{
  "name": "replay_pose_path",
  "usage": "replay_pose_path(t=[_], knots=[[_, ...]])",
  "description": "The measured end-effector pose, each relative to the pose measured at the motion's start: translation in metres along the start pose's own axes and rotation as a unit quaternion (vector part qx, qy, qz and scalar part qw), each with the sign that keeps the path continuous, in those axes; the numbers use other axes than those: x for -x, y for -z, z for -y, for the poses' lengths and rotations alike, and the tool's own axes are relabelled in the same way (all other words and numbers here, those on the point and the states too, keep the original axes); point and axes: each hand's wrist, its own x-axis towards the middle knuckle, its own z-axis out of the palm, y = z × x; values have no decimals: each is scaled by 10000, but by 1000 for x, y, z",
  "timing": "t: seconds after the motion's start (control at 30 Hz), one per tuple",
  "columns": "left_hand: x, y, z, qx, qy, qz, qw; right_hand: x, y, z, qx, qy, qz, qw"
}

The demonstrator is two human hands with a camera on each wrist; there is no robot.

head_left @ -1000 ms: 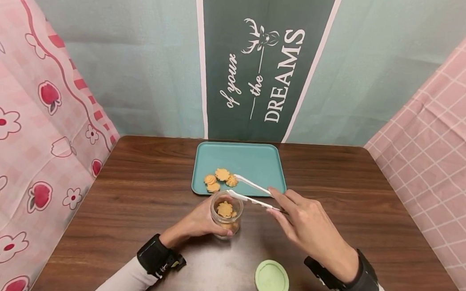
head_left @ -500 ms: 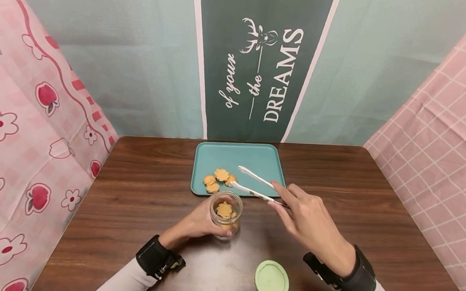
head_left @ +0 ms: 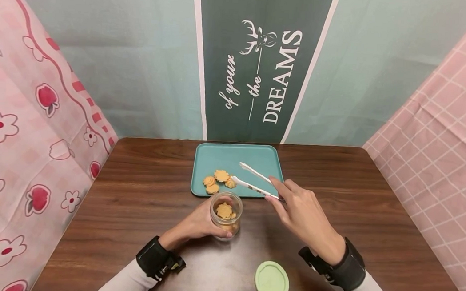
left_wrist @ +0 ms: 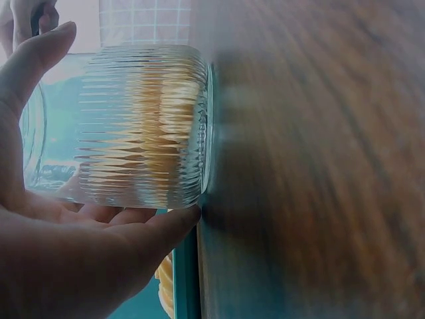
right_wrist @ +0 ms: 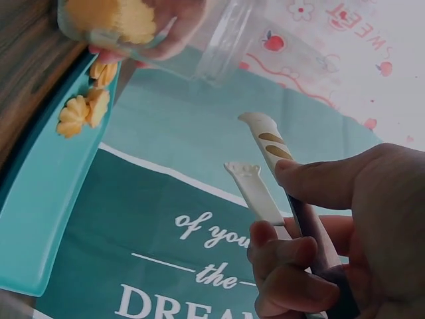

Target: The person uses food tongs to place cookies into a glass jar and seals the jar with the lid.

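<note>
Cookies [head_left: 219, 180] lay in a small cluster of four on the teal tray [head_left: 256, 156], toward its near left part, and more of them already sat inside the glass jar [head_left: 226, 214], which stood on the wooden table [head_left: 133, 201] just at the tray's 6 o'clock edge. The left hand [head_left: 196, 223] had its fingers curled round the jar's ribbed wall, steadying it upright; the left wrist view showed the palm and thumb wrapped against the glass. The right hand [head_left: 302, 214], at about 3 o'clock from the jar, pinched white tongs [head_left: 255, 180] between thumb and fingers near their hinge end. The two tong arms stood apart with nothing between them, one tip just beside the cookie at the cluster's right end. A green lid [head_left: 271, 281] lay on the table at 5 o'clock from the jar, well apart from it.

The step in hand looked like the reach for another cookie, with the transfer into the jar partly done. The next move would call for setting the open tips either side of the nearest cookie, then squeezing gently enough not to crack it, lifting it clear of the tray rim and carrying it over the jar's mouth.
</note>
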Motion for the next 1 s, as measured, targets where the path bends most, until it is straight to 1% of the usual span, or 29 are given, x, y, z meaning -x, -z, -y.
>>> replay_pose_path(t=[0.13, 0.3, 0.47, 0.67, 0.83, 1.0], knots=[[0, 0, 0, 0, -36, -18, 10000, -5, -7, -3, 71, -250, 116, 9996], [1, 0, 0, 11, -44, -8, 10000, -10, -15, -7, 58, -427, 295, 9986], [1, 0, -1, 12, -53, -31, 10000, -15, -24, -11, 77, -554, 424, 9975], [1, 1, -1, 3, -47, -7, 10000, -15, -33, -16, -10, -708, 515, 9962], [1, 1, 0, -16, -38, 16, 10000, -15, -45, -22, -84, -862, 746, 9934], [1, 1, 1, -41, -17, 24, 10000, -19, -58, -26, -34, -916, 962, 9911]])
